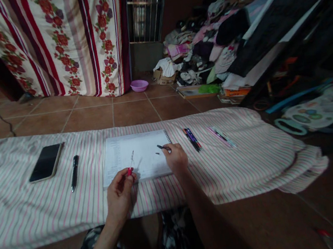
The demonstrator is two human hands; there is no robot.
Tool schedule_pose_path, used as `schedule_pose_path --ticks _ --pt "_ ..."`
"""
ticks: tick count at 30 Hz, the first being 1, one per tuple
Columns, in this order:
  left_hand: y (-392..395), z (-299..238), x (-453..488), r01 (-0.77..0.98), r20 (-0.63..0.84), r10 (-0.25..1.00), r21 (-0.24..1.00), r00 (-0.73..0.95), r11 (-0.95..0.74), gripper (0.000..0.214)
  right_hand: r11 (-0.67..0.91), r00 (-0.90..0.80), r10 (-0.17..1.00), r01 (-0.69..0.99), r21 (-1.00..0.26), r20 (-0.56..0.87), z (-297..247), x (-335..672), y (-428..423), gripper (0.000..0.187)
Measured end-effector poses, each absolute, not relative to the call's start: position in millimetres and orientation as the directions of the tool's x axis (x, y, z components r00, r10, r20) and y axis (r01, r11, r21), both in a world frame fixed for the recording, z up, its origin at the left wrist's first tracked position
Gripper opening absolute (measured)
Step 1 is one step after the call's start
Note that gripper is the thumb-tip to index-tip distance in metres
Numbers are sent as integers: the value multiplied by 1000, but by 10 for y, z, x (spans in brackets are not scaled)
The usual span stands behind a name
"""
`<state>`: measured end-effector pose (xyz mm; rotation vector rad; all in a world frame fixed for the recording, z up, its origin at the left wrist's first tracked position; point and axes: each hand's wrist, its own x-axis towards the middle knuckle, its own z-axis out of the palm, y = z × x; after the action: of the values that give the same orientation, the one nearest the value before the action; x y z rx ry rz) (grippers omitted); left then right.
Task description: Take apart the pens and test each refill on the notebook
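Note:
A spiral notebook (139,154) lies open on a striped cloth (40,203) spread over the floor. My left hand (119,193) is closed on a thin pen part with a red grip (130,167), its tip pointing up over the page. My right hand (175,158) rests on the notebook's right edge, fingers pinched on a small dark pen piece (161,146). Another tiny dark bit (157,153) lies on the page beside it.
A phone (46,162) and a black pen (74,172) lie left of the notebook. Several pens (192,139) and a pink packet (221,137) lie to the right. A pink bowl (139,85), floral curtain (55,41) and heaped clothes (205,47) stand beyond.

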<state>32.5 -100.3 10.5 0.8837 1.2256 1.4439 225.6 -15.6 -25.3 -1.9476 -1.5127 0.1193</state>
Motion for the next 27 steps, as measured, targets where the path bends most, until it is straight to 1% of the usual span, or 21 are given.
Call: schedule_pose_path --ticks 3,5,7,9,11,15,19,23,27 --pt "-1016 109 298 -213 -71 972 977 -222 23 34 -40 332 874 778 -627 356 -223 2260 -164 20" --pt "-1034 116 279 -203 -70 971 979 -227 23 35 26 329 872 709 -705 362 -211 2252 -178 21" --pt "-1063 127 260 -190 -59 973 982 -223 16 34 93 323 887 575 -813 330 -206 2233 -197 23" --pt "-1103 143 241 -167 -45 977 986 -210 10 33 141 301 913 399 -906 275 -194 2198 -223 24" --pt "-1153 164 219 -142 -37 979 990 -201 9 33 170 277 931 250 -953 239 -151 2141 -262 24" --pt "-1271 230 158 -119 -28 982 993 -189 5 35 233 220 945 59 -971 240 64 1973 -423 22" --pt "-1414 324 97 -145 -33 985 989 -169 9 39 269 119 958 -53 -962 262 329 1802 -688 19" --pt "-1584 397 68 -167 -13 989 986 -151 -12 40 226 10 974 -114 -967 227 506 1683 -959 17" --pt "-1761 440 61 -219 2 991 975 -130 -31 42 184 -33 981 -145 -972 191 639 1602 -1189 15"
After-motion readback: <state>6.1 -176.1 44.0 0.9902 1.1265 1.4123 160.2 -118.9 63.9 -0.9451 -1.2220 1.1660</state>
